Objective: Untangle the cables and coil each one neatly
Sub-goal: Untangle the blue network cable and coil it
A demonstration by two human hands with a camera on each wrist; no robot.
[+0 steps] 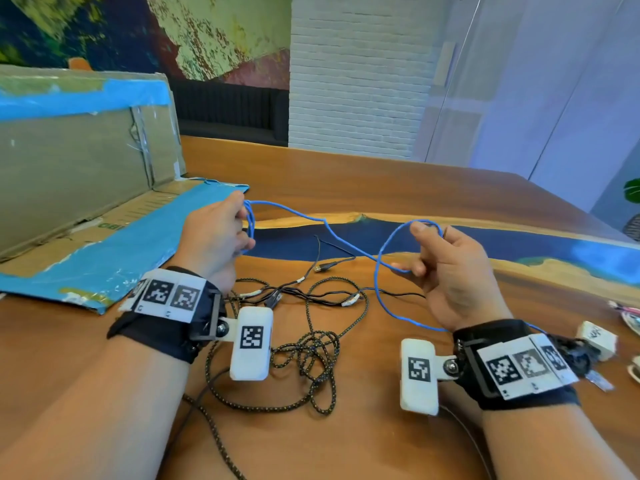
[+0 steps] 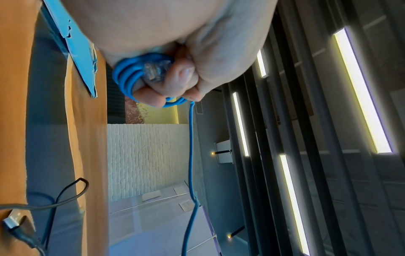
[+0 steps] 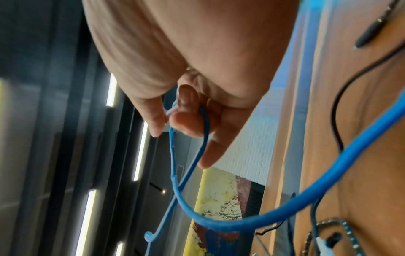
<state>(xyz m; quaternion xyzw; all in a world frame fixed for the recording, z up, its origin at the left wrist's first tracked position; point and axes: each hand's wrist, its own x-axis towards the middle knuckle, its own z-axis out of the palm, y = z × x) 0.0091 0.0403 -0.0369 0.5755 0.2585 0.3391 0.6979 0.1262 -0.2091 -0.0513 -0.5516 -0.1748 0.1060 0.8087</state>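
both hands curled round blue cable

The cable wound round the left hand's fingers and looped over the right hand's fingers is bright blue; its plug is clear. Below the fingers lie a black cord and a braided cord, black flecked with yellow, on an orange-brown table with a dark blue band
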